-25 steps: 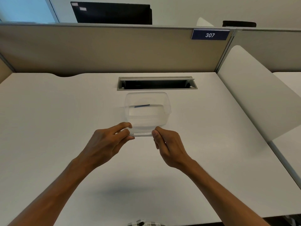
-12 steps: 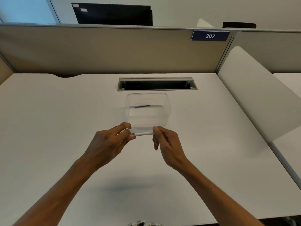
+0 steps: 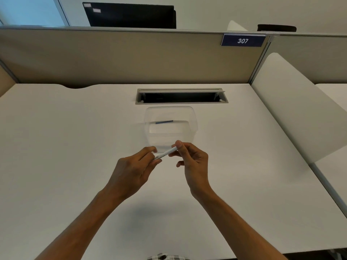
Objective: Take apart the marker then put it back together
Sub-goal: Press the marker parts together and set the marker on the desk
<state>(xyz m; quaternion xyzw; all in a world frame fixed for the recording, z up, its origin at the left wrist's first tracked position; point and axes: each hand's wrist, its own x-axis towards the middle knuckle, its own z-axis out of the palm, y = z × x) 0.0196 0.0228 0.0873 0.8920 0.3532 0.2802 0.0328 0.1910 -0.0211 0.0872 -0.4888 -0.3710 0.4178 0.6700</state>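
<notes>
- Head view is showing one white desk (image 3: 56, 147) with two bare forearms reaching in from the near edge
- left hand (image 3: 131, 169) is pinching the lower, printed end of the marker (image 3: 165, 153), fingers curling closed around it; that end is sitting hidden inside the fingers
- one white marker barrel is being held above the desk just in front of the tub, tilting up toward the right; its printing is too small to read
- right hand (image 3: 193, 160) is gripping the upper end between thumb and forefinger, the tip hiding behind the thumb, the other fingers curling loosely
- one clear plastic tub (image 3: 150, 117) is standing just beyond the hands, holding a single thin blue stick (image 3: 164, 122) lying flat near its far wall
- one open cable slot (image 3: 181, 96) is lying behind the tub
- one blue plate reading 307 (image 3: 243, 40) is hanging on the partition at far right
</notes>
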